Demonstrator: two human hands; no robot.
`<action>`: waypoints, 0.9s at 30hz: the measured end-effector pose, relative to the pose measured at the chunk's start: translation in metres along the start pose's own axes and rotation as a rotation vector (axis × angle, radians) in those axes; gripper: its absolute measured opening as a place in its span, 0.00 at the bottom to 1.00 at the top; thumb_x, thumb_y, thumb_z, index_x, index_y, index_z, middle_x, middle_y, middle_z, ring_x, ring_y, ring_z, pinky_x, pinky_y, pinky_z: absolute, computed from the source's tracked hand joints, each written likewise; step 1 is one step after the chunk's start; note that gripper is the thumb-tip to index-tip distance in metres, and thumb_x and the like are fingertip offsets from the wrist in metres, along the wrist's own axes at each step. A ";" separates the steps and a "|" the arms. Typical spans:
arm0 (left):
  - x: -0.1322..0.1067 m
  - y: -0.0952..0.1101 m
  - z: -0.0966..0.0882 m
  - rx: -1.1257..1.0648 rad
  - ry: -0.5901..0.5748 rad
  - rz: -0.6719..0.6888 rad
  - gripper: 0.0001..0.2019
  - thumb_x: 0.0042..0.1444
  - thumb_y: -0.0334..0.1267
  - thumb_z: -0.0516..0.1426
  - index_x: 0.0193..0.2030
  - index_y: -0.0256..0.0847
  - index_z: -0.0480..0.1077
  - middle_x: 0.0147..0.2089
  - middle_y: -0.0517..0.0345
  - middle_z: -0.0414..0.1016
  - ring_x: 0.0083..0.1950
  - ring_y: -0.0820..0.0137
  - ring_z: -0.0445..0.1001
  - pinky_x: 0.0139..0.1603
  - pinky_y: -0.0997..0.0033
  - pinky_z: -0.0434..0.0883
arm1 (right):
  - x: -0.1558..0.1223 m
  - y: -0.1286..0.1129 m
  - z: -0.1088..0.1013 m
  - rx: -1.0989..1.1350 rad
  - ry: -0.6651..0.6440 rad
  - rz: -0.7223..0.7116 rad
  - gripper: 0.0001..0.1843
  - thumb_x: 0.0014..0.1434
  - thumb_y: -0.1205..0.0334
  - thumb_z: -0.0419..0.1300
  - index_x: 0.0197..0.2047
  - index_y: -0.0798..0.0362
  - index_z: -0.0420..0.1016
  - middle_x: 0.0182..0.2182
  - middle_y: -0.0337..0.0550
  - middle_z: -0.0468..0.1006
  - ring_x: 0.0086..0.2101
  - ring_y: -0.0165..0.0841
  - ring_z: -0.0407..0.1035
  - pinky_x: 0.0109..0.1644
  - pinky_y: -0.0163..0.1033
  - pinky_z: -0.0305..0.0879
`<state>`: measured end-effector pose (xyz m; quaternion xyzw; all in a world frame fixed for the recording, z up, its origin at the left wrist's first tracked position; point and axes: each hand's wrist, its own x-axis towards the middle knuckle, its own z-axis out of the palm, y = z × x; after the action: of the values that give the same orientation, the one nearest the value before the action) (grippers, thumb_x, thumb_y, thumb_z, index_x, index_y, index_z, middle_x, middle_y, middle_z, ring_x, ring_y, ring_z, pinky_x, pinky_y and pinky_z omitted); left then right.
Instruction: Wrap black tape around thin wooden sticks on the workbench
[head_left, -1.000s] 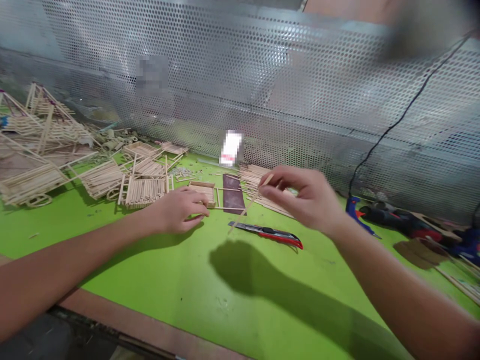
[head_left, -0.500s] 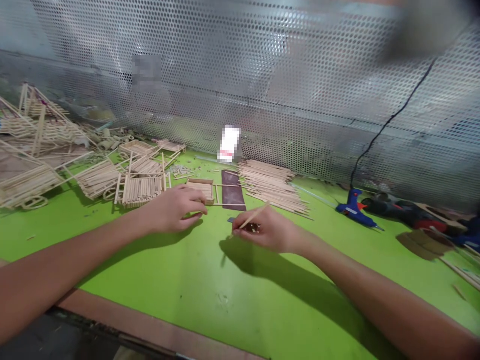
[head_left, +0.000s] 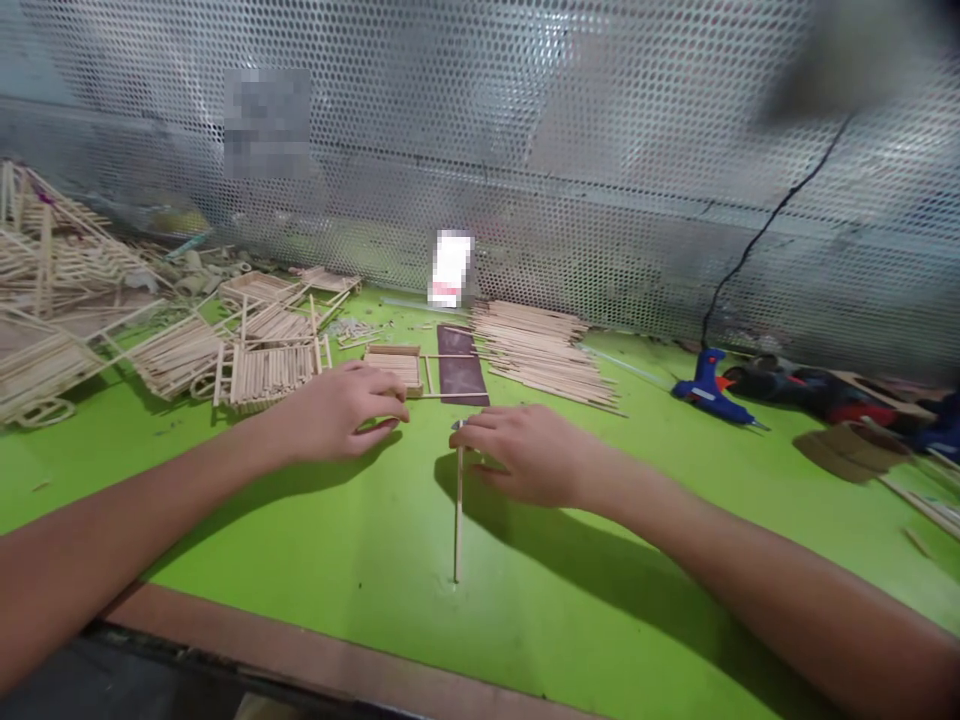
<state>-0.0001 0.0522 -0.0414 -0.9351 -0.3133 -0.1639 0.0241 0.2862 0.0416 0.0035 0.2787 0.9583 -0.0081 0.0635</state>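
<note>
On the green table (head_left: pixel 315 560), a thin wooden stick (head_left: pixel 457 515) is laid flat, its far end touched by the loosely curled fingers of the right hand (head_left: pixel 525 455), while a small wooden frame (head_left: pixel 396 368) is steadied beneath the flat left hand (head_left: pixel 337 410).

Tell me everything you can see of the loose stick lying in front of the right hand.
The stick is a thin, straight, pale sliver that looks like bamboo or wood, bare and unbroken. It lies flat on the green mat, pointing from near the mat's front edge straight away toward the right hand. Its far end sits at the fingertips of that hand, which lies palm down over it; whether they pinch it cannot be told. Nothing else touches it.
</note>
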 end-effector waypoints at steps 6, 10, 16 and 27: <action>0.002 0.004 0.000 -0.025 -0.026 -0.005 0.11 0.68 0.37 0.57 0.49 0.43 0.81 0.52 0.51 0.82 0.50 0.61 0.78 0.58 0.53 0.73 | -0.018 0.033 -0.024 -0.054 0.107 0.156 0.17 0.67 0.55 0.62 0.58 0.47 0.78 0.51 0.45 0.83 0.45 0.42 0.78 0.45 0.45 0.73; 0.003 0.006 0.003 -0.062 -0.028 -0.024 0.11 0.67 0.38 0.57 0.48 0.43 0.82 0.52 0.50 0.82 0.50 0.60 0.77 0.57 0.53 0.73 | -0.029 0.056 -0.016 -0.036 0.029 0.271 0.18 0.69 0.49 0.58 0.54 0.48 0.80 0.51 0.47 0.82 0.45 0.44 0.78 0.44 0.46 0.71; 0.003 0.005 0.004 -0.097 -0.040 -0.040 0.11 0.67 0.38 0.57 0.47 0.42 0.82 0.50 0.49 0.83 0.50 0.60 0.78 0.57 0.51 0.73 | -0.044 0.068 0.015 0.047 -0.032 0.290 0.16 0.70 0.51 0.55 0.47 0.51 0.80 0.42 0.49 0.81 0.38 0.40 0.75 0.37 0.42 0.66; 0.000 0.005 0.003 -0.078 -0.054 -0.001 0.11 0.68 0.38 0.57 0.49 0.43 0.82 0.50 0.51 0.82 0.49 0.62 0.78 0.58 0.54 0.72 | -0.047 0.057 0.020 0.143 0.050 0.361 0.14 0.67 0.51 0.58 0.51 0.50 0.72 0.40 0.47 0.82 0.34 0.38 0.73 0.32 0.39 0.59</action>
<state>0.0031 0.0488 -0.0436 -0.9393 -0.3076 -0.1508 -0.0207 0.3582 0.0638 -0.0095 0.4498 0.8910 -0.0576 0.0200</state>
